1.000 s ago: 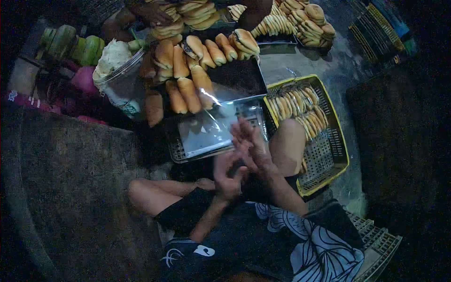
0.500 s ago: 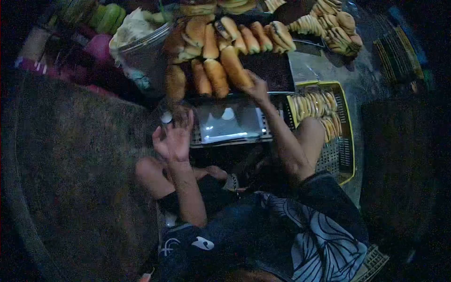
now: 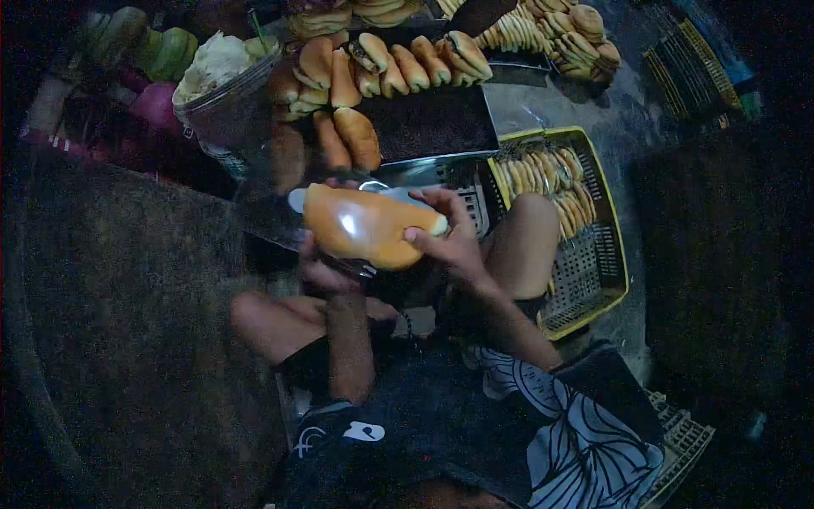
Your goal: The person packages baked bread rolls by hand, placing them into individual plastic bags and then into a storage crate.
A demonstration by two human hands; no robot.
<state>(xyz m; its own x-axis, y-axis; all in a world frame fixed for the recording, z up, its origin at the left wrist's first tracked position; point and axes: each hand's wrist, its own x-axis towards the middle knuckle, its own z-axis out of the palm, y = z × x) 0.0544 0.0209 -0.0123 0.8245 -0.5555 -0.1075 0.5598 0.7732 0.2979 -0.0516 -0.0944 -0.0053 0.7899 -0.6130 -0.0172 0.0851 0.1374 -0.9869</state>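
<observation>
A long golden bread roll (image 3: pixel 365 227) is held up in front of my lap, with a bright glare on its side. My right hand (image 3: pixel 445 237) grips its right end, thumb on the near face and fingers behind. Under the roll's left end is my left hand (image 3: pixel 326 267), blurred and partly hidden by the roll; whether its fingers are closed is unclear. Beyond them a dark tray (image 3: pixel 441 123) bears more rolls (image 3: pixel 356 138), several in a row along its far side.
A yellow-rimmed crate (image 3: pixel 623 254) with packed filled breads (image 3: pixel 543 174) stands at my right. A bucket (image 3: pixel 229 106) of pale cream (image 3: pixel 216 68) is at the back left. More breads (image 3: pixel 585 47) are piled at the back right, near another crate (image 3: pixel 691 72).
The roll has come off the tray in my right hand and now hangs before my lap. My left hand has moved to its left end. The view has shifted slightly.
</observation>
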